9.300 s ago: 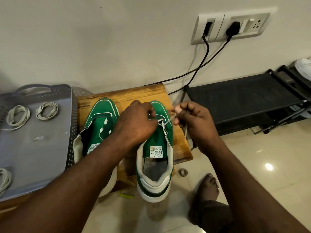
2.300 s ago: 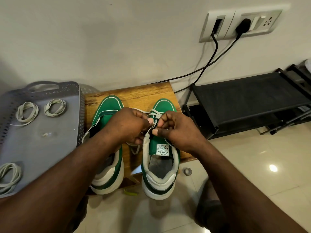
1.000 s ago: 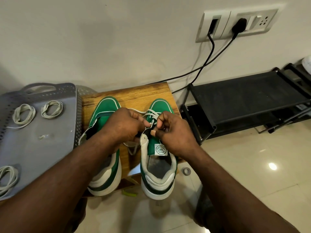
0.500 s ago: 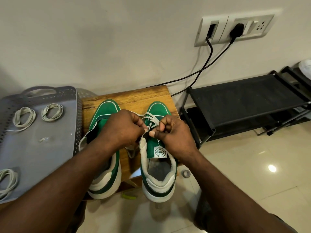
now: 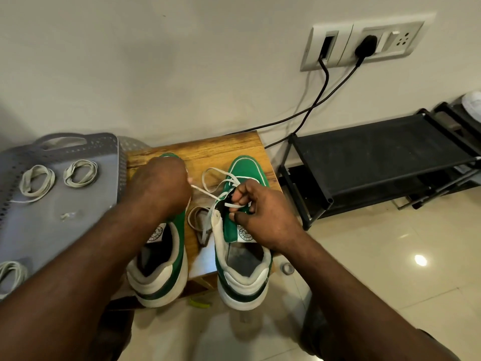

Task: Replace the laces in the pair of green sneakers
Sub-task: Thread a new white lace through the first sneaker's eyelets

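Two green sneakers with white soles stand side by side on a small wooden stool (image 5: 208, 149), toes toward the wall. My left hand (image 5: 158, 186) is over the left sneaker (image 5: 161, 259) and pinches one end of a white lace (image 5: 208, 194), drawn taut to the left. My right hand (image 5: 257, 212) sits on the right sneaker (image 5: 242, 256) near its upper eyelets and pinches the other part of that lace. A loose loop of lace lies across the right shoe's toe. Between the shoes lies a slack loop of lace (image 5: 197, 220).
A grey perforated tray (image 5: 52, 217) at the left holds several coiled laces (image 5: 80, 171). A black shoe rack (image 5: 385, 162) stands to the right. Two black cables (image 5: 317, 100) run from a wall socket. A small ring (image 5: 287, 268) and a yellow-green scrap (image 5: 199, 303) lie on the tiled floor.
My left hand has moved away to the left over the left sneaker, pulling the lace out taut. The right hand has stayed on the right sneaker.
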Tool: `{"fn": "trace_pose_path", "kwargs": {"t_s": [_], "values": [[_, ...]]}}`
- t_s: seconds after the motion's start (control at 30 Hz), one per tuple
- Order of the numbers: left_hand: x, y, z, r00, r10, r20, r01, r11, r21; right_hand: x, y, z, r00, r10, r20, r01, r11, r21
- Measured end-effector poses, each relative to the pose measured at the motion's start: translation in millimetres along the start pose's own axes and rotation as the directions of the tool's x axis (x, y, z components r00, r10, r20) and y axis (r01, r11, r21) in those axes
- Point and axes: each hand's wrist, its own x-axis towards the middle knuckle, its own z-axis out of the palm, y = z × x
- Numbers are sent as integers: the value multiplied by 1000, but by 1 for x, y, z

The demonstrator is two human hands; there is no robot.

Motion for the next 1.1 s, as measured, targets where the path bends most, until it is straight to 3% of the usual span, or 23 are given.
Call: {"fn": "trace_pose_path", "kwargs": {"t_s": [0.1,0.2,0.27,0.33,0.43,0.5,0.53,0.57,0.6,0.63,0.67,0.7,0.73,0.77,0.8,0.83,0.87,0.9,0.97,1.03,1.1], "values": [[0,-7,-4,1000,-12,26,13,1000,-23,0,-1,0,1000,-7,-8,7,1000,4],[-6,5,0,980,193,-51,-200,950,-240,0,-2,1,1000,-5,-14,5,1000,-3],[-12,16,3,960,280,-8,-268,910,-316,1,-2,3,1000,-6,-27,6,1000,-15],[-15,23,8,959,269,92,-231,927,-297,1,-2,5,999,-6,-37,5,999,-32],[-13,27,11,965,253,66,-235,950,-206,2,-1,6,999,8,-40,-11,998,-62],[-13,26,8,973,231,-29,-228,918,-324,3,0,7,999,20,-46,-23,997,-68],[-14,25,5,977,189,-100,-214,860,-464,4,1,7,998,23,-52,-26,998,-65],[-14,24,0,980,121,-158,-196,730,-655,4,1,7,998,24,-59,-28,997,-66],[-15,24,-7,985,47,-168,-169,490,-855,4,1,7,998,25,-63,-29,998,-64],[-15,22,-15,991,0,-135,-133,172,-976,4,2,7,998,27,-64,-31,998,-60],[-15,19,-23,997,-4,-81,-81,-120,-989,4,3,7,998,27,-62,-31,998,-56],[-15,15,-28,999,6,-34,-31,-303,-952,4,3,7,998,24,-56,-27,998,-50],[-14,11,-30,1000,1,-7,-6,-349,-937,4,3,6,999,15,-45,-16,999,-37],[-11,7,-29,1000,-30,0,-8,-249,-968,3,2,5,999,-3,-39,3,1000,-14],[-10,5,-26,998,-62,-29,-29,-4,-1000,3,1,3,999,-20,-41,21,999,24],[-8,5,-21,995,-64,-79,-55,313,-948,2,1,1,998,-31,-53,35,997,72],[-9,6,-16,994,-15,-111,-81,583,-808,2,1,-2,996,-35,-77,45,992,120],[-10,10,-11,993,72,-95,-116,767,-632,2,1,-4,994,-37,-107,55,984,172],[-14,16,-4,974,214,67,-176,914,-365,1,-2,-9,983,-56,-175,108,945,308],[-15,21,-2,941,252,225,-197,950,-241,2,-4,-12,966,-77,-246,176,894,412],[-14,21,-2,923,259,284,-198,954,-226,2,-5,-15,967,-78,-241,179,883,433]]}}
